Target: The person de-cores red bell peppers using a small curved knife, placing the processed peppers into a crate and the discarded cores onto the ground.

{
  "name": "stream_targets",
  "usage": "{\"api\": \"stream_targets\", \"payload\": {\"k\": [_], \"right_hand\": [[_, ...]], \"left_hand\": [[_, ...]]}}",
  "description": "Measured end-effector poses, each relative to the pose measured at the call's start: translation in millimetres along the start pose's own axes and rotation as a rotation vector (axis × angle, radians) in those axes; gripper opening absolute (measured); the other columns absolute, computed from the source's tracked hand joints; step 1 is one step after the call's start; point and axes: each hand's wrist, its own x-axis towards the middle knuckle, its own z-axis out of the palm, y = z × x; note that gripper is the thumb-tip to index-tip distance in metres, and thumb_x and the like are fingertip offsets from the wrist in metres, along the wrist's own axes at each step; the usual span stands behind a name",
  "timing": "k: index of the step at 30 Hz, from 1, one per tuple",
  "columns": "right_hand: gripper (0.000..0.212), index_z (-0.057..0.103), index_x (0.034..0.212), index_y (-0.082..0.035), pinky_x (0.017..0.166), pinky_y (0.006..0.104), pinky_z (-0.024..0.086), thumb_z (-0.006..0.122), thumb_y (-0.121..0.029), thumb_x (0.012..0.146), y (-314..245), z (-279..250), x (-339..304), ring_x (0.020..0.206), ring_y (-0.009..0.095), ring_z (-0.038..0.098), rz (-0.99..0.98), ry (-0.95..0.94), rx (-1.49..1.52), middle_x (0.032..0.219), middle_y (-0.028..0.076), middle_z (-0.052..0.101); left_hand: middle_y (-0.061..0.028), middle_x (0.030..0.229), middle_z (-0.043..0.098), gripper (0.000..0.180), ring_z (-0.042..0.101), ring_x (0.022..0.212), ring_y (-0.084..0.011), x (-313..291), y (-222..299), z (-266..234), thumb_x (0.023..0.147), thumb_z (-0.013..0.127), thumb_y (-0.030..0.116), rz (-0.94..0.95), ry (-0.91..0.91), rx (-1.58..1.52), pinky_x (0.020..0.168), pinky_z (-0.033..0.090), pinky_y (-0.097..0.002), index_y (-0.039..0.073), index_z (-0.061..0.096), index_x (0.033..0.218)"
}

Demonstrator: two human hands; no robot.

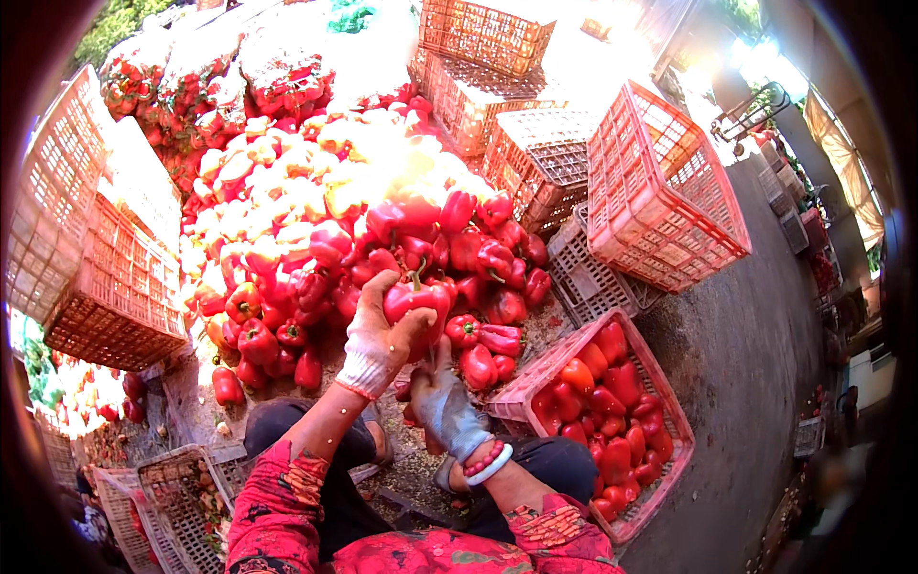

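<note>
Left grip (376, 335) holds a red pepper (418, 303); right grip (451, 411) just below, its hold unclear.

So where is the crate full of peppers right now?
In the head view, the full crate stands at the lower right, just outside the person's right knee, with a grey crate just beyond it.

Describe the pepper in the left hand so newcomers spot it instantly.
Start at the big pepper heap. At its near edge, the left hand holds a red pepper. Unlike the loose ones heaped behind it, this one is gripped.
</note>
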Motion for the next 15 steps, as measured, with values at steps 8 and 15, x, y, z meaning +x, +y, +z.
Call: {"api": "stream_targets", "payload": {"k": [8,15], "right_hand": [[0.066,0.040,0.153,-0.006,0.065,0.0303,0.054,0.069,-0.030,0.099,22,-78,20,0.077,0.015,0.066,-0.275,0.047,0.130,0.106,0.011,0.069],[0.079,0.042,0.150,-0.005,0.110,0.0327,0.044,0.085,-0.028,0.088,27,-103,37,0.127,0.020,0.055,-0.657,0.150,-0.029,0.141,0.012,0.053]], "left_hand": [[-0.0118,0.108,0.070,0.052,0.066,0.099,-0.0174,40,-26,32,0.097,0.073,0.036,-0.124,0.058,-0.136,0.088,0.055,-0.0341,0.007,0.054,0.135],[-0.0089,0.115,0.067,0.044,0.063,0.102,-0.0143,-2,12,38,0.098,0.068,0.027,-0.241,-0.498,0.031,0.093,0.052,-0.0322,0.008,0.055,0.135]]}}
